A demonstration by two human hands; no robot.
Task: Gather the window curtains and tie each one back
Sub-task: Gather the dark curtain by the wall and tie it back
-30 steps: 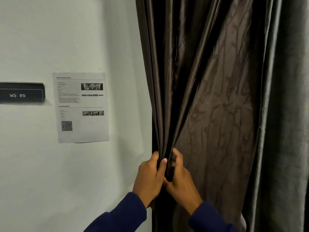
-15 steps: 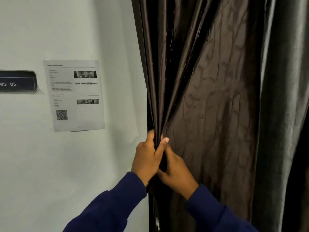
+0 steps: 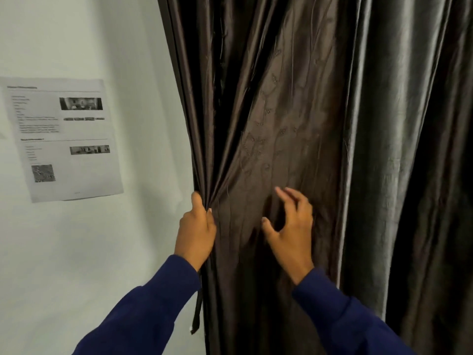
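A dark brown shiny curtain (image 3: 281, 111) hangs beside the white wall, with a grey curtain (image 3: 409, 149) next to it on the right. My left hand (image 3: 197, 229) grips the bunched left edge of the brown curtain, thumb on the wall side. My right hand (image 3: 289, 226) is off the bunch, in front of the brown fabric to the right, with loosely spread fingers that hold nothing. A dark strap (image 3: 197, 311) hangs down below my left wrist at the curtain's edge.
A printed paper sheet (image 3: 64, 139) is stuck to the white wall (image 3: 76, 252) on the left. The curtains fill the right half of the view, hiding whatever lies behind them.
My right hand has let go of the gathered folds and moved right across the brown fabric. My left hand keeps its grip on the bunch. The view has shifted right.
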